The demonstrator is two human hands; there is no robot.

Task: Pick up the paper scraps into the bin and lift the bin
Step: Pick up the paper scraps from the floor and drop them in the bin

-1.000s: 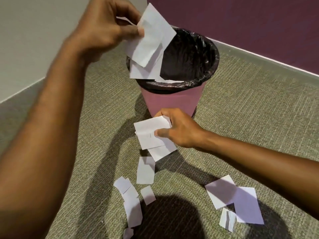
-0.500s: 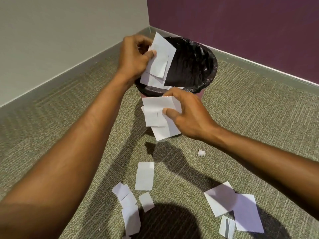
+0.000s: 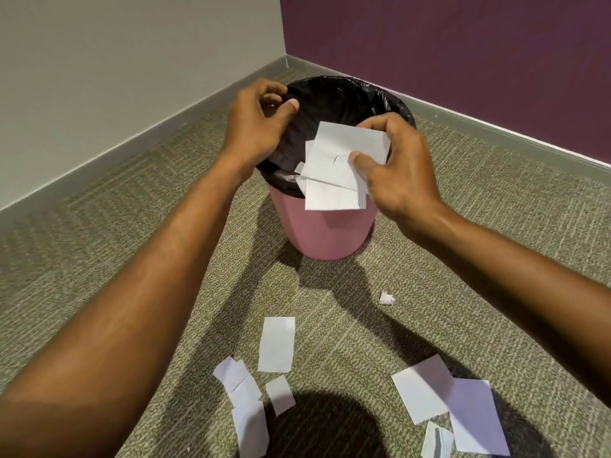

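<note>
A pink bin (image 3: 327, 233) with a black liner (image 3: 334, 85) stands on the carpet in the room's corner. My left hand (image 3: 256, 123) hovers over the bin's left rim, fingers loosely curled and apart, with no paper in it. My right hand (image 3: 400, 170) pinches a stack of white paper scraps (image 3: 334, 173) above the bin's near rim. A bit of white paper (image 3: 299, 167) shows inside the liner. More scraps lie on the carpet near me: a tall strip (image 3: 277, 343), a cluster on the left (image 3: 243, 388) and larger sheets on the right (image 3: 421, 388).
A small crumpled paper ball (image 3: 386, 297) lies right of the bin's base. A grey wall (image 3: 132, 61) and a purple wall (image 3: 463, 44) meet just behind the bin. My head's shadow (image 3: 327, 424) falls on the carpet at the bottom.
My left hand let go of its scraps over the bin and now holds nothing. My right hand rose with its stack from in front of the bin to over the rim.
</note>
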